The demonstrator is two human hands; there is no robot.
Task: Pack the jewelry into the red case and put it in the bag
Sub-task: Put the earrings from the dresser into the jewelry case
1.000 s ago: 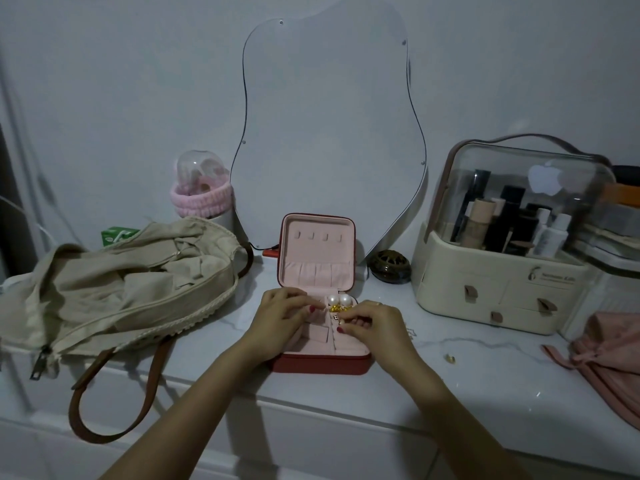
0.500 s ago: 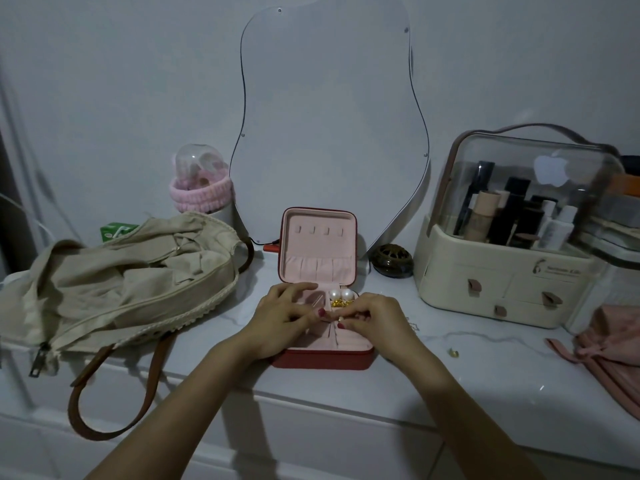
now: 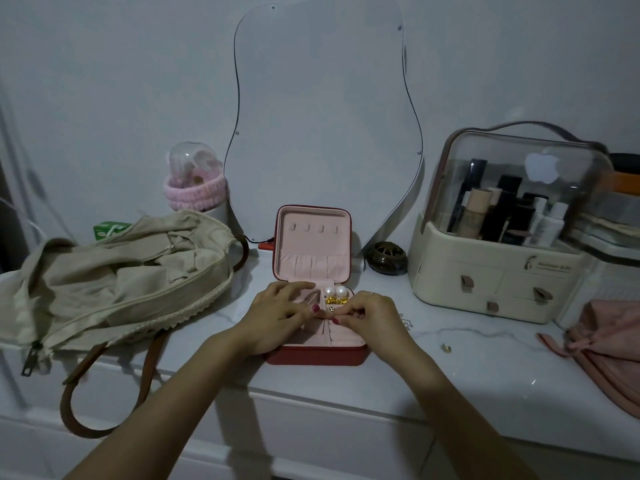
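White table [image 3: 485,372] against a grey wall, mirror [image 3: 322,109] behind. Red case [image 3: 317,353] at frame centre, lid up, pink lining. Two pearls [image 3: 335,291] and gold pieces [image 3: 336,300] in its upper right compartment. Left hand [image 3: 277,315] rests flat on the case, fingers straight. Right hand [image 3: 369,315] pinches a small checkered stud [image 3: 331,309]. Beige bag [image 3: 114,275] lies at left, beside the case.

Clear lid of cosmetics organizer [image 3: 512,216], far right: a white apple-shaped logo [image 3: 542,167], no words.
Cream front of the organizer: a small emblem with a line of print [image 3: 549,266], too blurred to read.
Green box [image 3: 110,228], far left: white markings, unreadable.
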